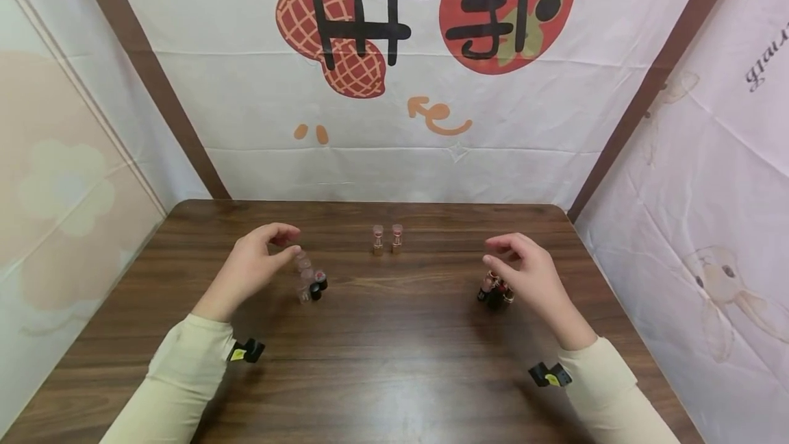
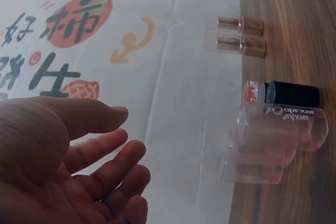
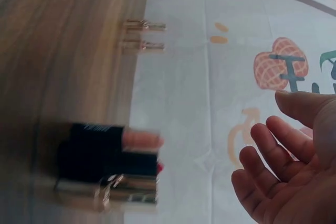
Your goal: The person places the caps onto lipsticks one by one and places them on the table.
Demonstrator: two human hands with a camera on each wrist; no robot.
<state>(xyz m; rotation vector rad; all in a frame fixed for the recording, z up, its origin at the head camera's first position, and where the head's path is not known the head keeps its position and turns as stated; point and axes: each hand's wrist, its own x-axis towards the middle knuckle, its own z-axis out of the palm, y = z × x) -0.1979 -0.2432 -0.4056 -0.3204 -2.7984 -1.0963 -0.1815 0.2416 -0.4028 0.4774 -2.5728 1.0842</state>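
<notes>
My left hand [image 1: 254, 262] hovers with relaxed fingers and nothing in them, beside a group of clear pinkish plastic caps [image 2: 283, 129], one printed with white lettering. Black cylindrical caps [image 2: 294, 94] stand right by that group, one with a clear, red-marked top. On the other side, my right hand [image 1: 529, 273] is raised over a cluster of lipsticks, its fingers loosely bent and empty. That cluster includes a black-based lipstick with a bare pinkish bullet [image 3: 142, 139] and a gold-toned tube [image 3: 131, 190]; the hand partly covers it in the head view.
Two slim lipsticks with gold bases and clear tops, a left one [image 1: 378, 241] and a right one [image 1: 397, 240], stand upright toward the back of the brown wooden table [image 1: 394, 341]. A printed white cloth [image 1: 246, 122] hangs behind the table, with more cloth at both sides.
</notes>
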